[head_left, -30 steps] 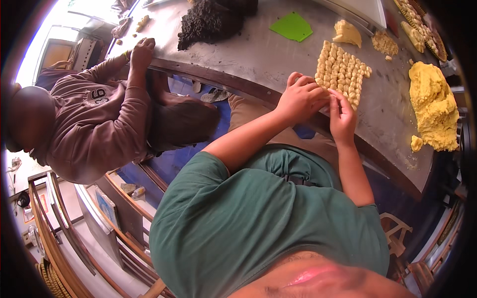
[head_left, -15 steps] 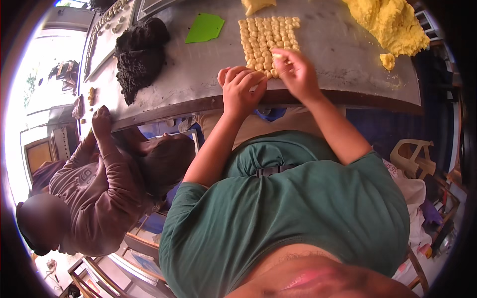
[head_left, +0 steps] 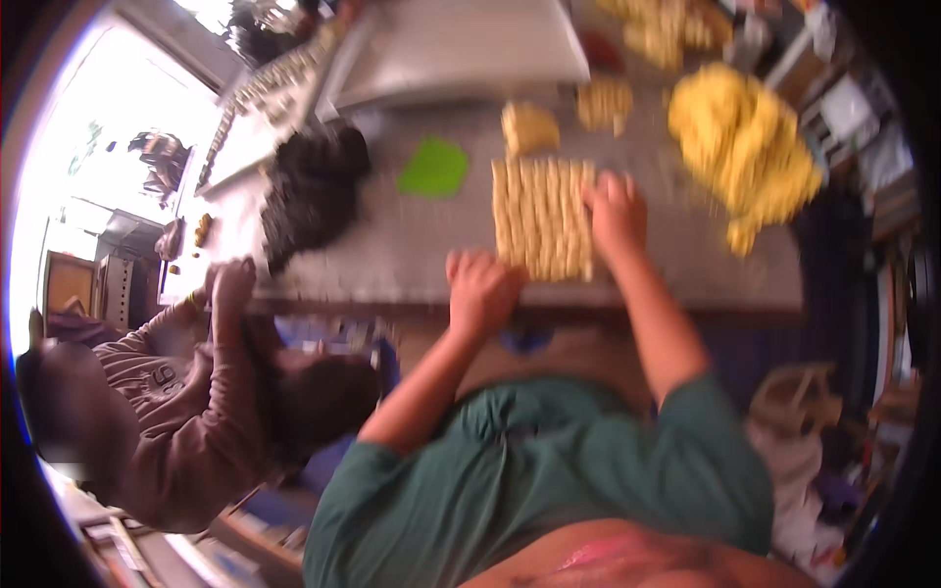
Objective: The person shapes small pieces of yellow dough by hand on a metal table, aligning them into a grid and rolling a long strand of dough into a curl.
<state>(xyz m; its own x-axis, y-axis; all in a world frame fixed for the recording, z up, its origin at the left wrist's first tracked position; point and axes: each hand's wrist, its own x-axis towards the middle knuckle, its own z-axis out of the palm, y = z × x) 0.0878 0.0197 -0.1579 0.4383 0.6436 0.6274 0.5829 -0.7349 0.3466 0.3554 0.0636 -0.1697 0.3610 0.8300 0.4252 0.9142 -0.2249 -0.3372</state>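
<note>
A square block of small pale dough pieces in rows [head_left: 539, 218] lies on the metal table, with a smaller dough lump [head_left: 527, 127] above it. My left hand [head_left: 480, 286] rests at the table's front edge by the block's lower left corner, fingers curled, their hold hidden. My right hand [head_left: 616, 214] is at the block's right side, fingers bent together against or just beside the pieces; blur hides whether anything is between them. A large yellow dough mass [head_left: 740, 142] lies to the right, a green flat piece [head_left: 431, 167] to the left.
A dark mass [head_left: 309, 186] lies at the left. A co-worker [head_left: 167, 421] sits at lower left, hands at the table edge. A large tray [head_left: 461, 49] is at the back, small piles [head_left: 603, 103] beside it, a chair [head_left: 794, 397] at lower right.
My right hand has moved from the block's front to its right side, a little higher. My left hand stays near the front edge. The view has shifted, bringing the back tray into sight.
</note>
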